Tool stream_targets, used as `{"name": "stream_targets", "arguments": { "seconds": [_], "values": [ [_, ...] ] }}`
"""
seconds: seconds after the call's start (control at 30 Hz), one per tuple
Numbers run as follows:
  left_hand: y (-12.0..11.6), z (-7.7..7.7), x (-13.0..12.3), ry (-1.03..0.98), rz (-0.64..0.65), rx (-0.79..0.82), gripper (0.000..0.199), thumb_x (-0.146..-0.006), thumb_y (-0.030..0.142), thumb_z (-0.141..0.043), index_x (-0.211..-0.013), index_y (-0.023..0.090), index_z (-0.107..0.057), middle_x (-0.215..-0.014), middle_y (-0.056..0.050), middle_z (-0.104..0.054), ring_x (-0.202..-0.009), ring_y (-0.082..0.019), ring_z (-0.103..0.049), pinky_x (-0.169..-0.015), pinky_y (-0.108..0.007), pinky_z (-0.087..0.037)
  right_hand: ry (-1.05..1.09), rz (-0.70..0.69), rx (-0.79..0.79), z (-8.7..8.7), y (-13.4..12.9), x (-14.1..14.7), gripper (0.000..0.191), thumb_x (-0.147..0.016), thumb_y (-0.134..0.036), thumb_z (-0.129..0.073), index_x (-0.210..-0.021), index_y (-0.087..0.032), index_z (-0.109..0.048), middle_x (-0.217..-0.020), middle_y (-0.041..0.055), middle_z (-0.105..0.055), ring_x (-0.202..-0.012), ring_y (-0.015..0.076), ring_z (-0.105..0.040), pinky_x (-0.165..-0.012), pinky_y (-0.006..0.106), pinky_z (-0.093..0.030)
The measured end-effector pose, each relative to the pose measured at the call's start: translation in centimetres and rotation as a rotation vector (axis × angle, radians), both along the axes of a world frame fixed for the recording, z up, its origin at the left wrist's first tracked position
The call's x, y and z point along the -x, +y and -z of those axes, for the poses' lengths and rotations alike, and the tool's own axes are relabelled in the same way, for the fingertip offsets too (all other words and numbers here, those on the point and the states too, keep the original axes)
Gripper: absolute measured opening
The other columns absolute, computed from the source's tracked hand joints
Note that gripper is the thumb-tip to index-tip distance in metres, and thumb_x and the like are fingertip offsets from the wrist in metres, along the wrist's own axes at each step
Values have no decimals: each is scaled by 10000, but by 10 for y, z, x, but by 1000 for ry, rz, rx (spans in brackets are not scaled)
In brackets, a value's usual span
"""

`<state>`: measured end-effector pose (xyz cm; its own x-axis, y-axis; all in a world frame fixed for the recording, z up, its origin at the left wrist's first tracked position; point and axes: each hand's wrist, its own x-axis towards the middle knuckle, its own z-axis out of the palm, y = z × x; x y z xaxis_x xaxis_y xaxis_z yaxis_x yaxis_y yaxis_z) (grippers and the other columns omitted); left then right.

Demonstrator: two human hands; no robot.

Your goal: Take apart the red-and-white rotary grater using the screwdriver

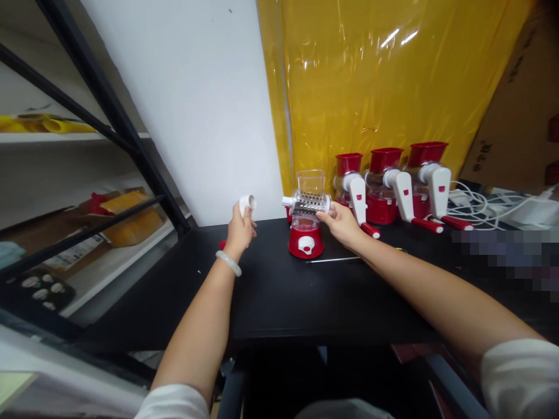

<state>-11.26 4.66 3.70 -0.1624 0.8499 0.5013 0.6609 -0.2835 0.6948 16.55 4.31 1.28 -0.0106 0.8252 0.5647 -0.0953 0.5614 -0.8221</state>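
My left hand (240, 233) is wrapped around a white crank handle (245, 203), its round hollow end pointing up and to the right. A red tip (222, 245) shows to the left of the hand, probably the handle's grip. In the middle of the table stands a rotary grater (305, 241) with a red base and a clear upper body. A perforated metal grater drum (309, 203) lies across its clear housing. My right hand (343, 224) pinches the drum's right end; some of its fingers are hidden behind it. The two hands are apart.
Three assembled red-and-white rotary graters (384, 186) stand in a row at the back right. A thin metal rod (332, 260) lies on the black table (297, 308). White cables (471, 201) are heaped at the right; a shelf rack (144, 169) is at the left.
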Motion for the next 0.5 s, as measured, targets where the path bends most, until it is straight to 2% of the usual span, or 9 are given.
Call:
{"name": "stream_targets", "arguments": {
  "seconds": [0.1,0.17,0.23,0.33,0.5],
  "values": [
    [4,11,-14,11,137,247,386,-1039,462,-312,-1167,151,-501,-714,-41,-687,-542,-162,-661,-564,-269,-528,-11,7,22,-2,-1,0,402,-710,-478,-797,-971,-203,-663,-990,94,-775,-989,270,-718,-978,465,-523],
    [2,16,-20,124,173,262,376,-1043,462,-305,-1104,159,-518,-715,-55,-707,-617,-189,-696,-633,-292,-536,-16,24,38,-3,-2,-1,404,-694,-479,-808,-948,-199,-665,-1006,96,-778,-977,266,-724,-965,456,-533],
    [-3,19,-24,303,153,234,385,-1046,459,-294,-1073,166,-542,-784,-87,-737,-742,-226,-725,-714,-319,-528,-13,43,51,-3,-3,-2,407,-681,-482,-816,-928,-193,-670,-995,98,-781,-961,265,-730,-949,452,-542],
    [-12,18,-31,596,52,263,429,-1046,446,-284,-1022,149,-592,-997,-180,-742,-960,-290,-718,-793,-352,-501,11,65,85,-2,-5,-3,415,-657,-476,-838,-909,-184,-684,-974,105,-783,-943,269,-736,-935,456,-550],
    [-17,19,-40,717,-17,310,474,-1038,439,-287,-1035,114,-632,-1057,-234,-720,-1003,-325,-706,-797,-363,-490,83,71,96,4,-7,-7,457,-659,-488,-844,-976,-186,-712,-1027,92,-774,-991,253,-718,-957,422,-535]
  ]
}}
